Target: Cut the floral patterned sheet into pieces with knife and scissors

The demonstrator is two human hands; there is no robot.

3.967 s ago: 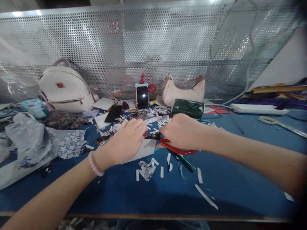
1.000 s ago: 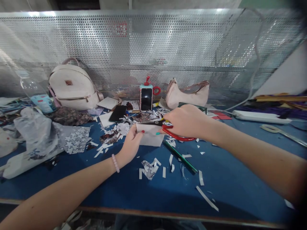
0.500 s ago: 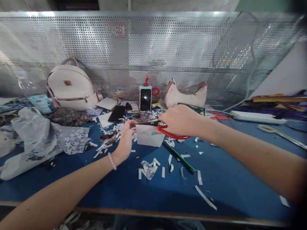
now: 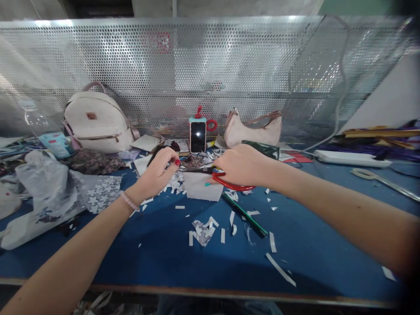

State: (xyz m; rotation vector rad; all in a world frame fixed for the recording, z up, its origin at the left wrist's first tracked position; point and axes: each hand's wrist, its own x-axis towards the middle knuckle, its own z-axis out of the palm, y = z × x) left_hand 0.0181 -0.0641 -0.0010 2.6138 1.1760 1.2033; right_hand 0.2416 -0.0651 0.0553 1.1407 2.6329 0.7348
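Observation:
My right hand is closed on scissors with red handles and dark blades that point left. A white piece of paper hangs just under the blades, its right edge by my right fingertips. My left hand is to the left of the blade tips, apart from the paper, with fingers bent in a pinch. Whether anything is between those fingers cannot be made out. Beneath it lie many cut paper strips, and it partly covers a dark phone. A green pen lies just in front of the paper.
A phone stands upright against a blue-and-red holder. Behind are a backpack, a small handbag and a perforated metal screen. Patterned fabric and a bottle are on the left. Paper scraps litter the blue table.
My left hand has moved left, away from the paper and blade tips, and its fingers have curled. My right hand with the scissors has hardly moved.

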